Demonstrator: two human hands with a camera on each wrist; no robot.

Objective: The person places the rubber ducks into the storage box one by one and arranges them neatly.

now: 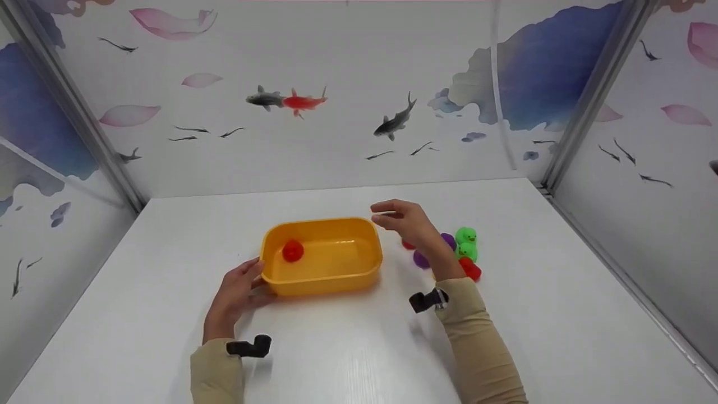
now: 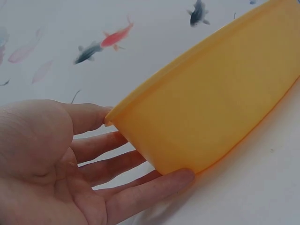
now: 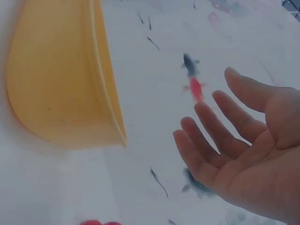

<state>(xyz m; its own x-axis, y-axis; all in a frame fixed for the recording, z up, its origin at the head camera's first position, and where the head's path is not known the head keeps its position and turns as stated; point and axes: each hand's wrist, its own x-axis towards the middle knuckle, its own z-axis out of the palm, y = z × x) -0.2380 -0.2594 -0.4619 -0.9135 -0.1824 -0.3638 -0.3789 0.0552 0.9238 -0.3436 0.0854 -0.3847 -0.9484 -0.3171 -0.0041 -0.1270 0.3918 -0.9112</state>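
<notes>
A yellow plastic tub (image 1: pixel 322 286) stands on the white table with one small red toy duck (image 1: pixel 292 251) at its left end. My left hand (image 1: pixel 238 292) holds the tub's left end. In the left wrist view, its thumb (image 2: pixel 89 117) meets the rim and the other fingers lie against the outer wall and lower edge. Beyond the tub's back right corner, my right hand (image 1: pixel 406 221) hovers with fingers spread and nothing in them. The right wrist view shows its bare palm (image 3: pixel 253 164) apart from the tub.
Right of the tub, partly behind my right forearm, several toy ducks sit together: green ducks (image 1: pixel 466 251), purple ducks (image 1: pixel 420 259) and red ducks (image 1: pixel 471 269). A white wall panel (image 1: pixel 336 163) painted with fish rises at the table's back edge.
</notes>
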